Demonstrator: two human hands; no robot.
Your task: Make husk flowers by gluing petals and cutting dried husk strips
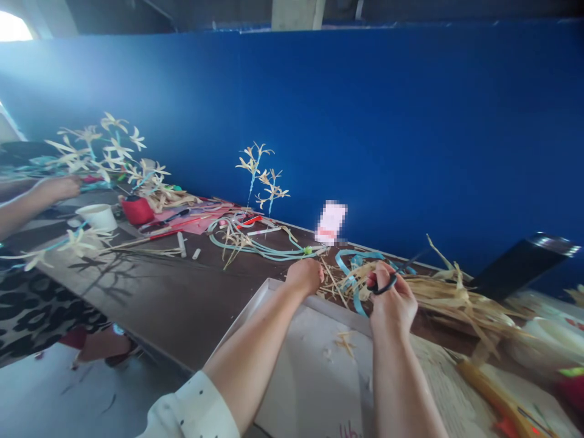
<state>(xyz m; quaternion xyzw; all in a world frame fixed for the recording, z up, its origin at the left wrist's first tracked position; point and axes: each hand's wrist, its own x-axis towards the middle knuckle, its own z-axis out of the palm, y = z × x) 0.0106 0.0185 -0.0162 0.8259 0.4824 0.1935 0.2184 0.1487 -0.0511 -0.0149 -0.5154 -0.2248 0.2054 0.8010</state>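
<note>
My right hand (396,299) is closed around the dark handles of a pair of scissors (385,285), whose blades point up and to the right. To its left, my left hand (305,277) is closed above the edge of a white tray (314,347); its fingertips are turned away, so what they hold is hidden. Pale straw scraps (333,283) and a light blue ribbon (347,261) lie between the hands. Beyond the right hand spreads a bundle of dried husks (456,298). One small straw flower (345,344) rests inside the tray.
Straw flowers on blue stems (269,182) stand before the blue wall (365,121). Coiled pale tubing (260,246) lies at the middle. Further left are a white cup (98,217) and another person's hand (59,187). A dark slanted object (520,267) stands right.
</note>
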